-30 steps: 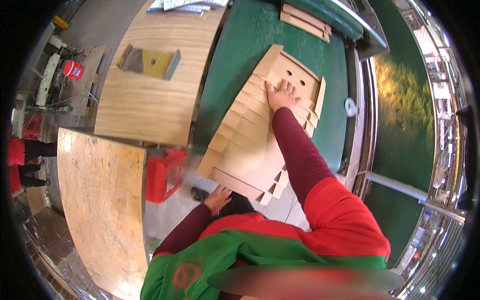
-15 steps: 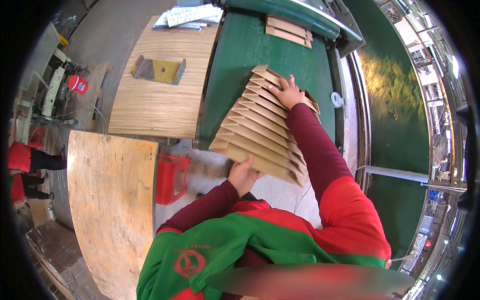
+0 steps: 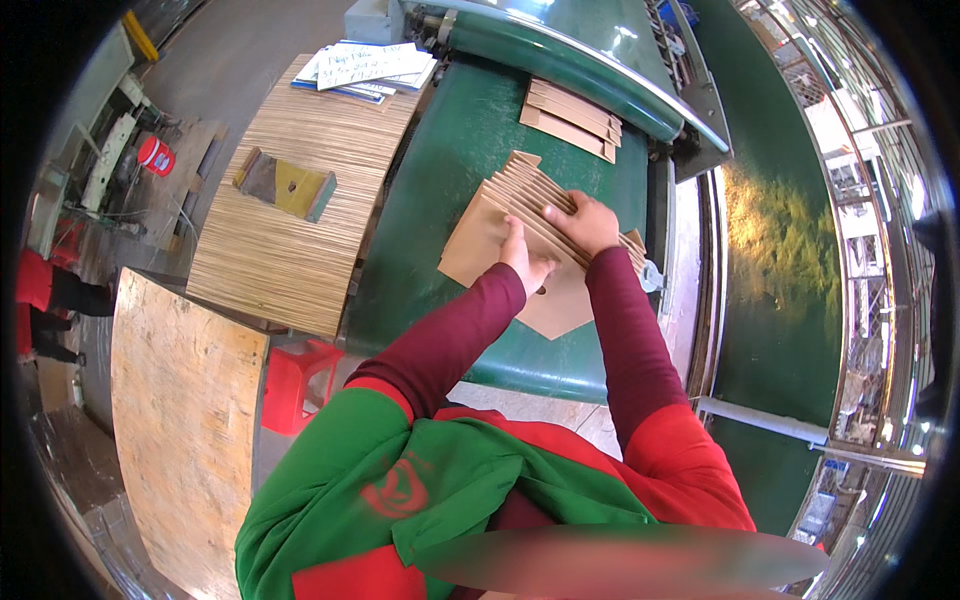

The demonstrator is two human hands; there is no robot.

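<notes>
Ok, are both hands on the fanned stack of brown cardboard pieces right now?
Yes, the left hand and the right hand both rest on the fanned cardboard stack lying on the green belt.

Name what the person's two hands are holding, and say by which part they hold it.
Both the left hand and right hand grip the fanned stack of brown cardboard sheets, at its right-hand end.

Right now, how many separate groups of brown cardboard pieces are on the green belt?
2: one fanned stack under both hands mid-belt, and a smaller batch farther up by the roller. More may be hidden under the arms.
</notes>
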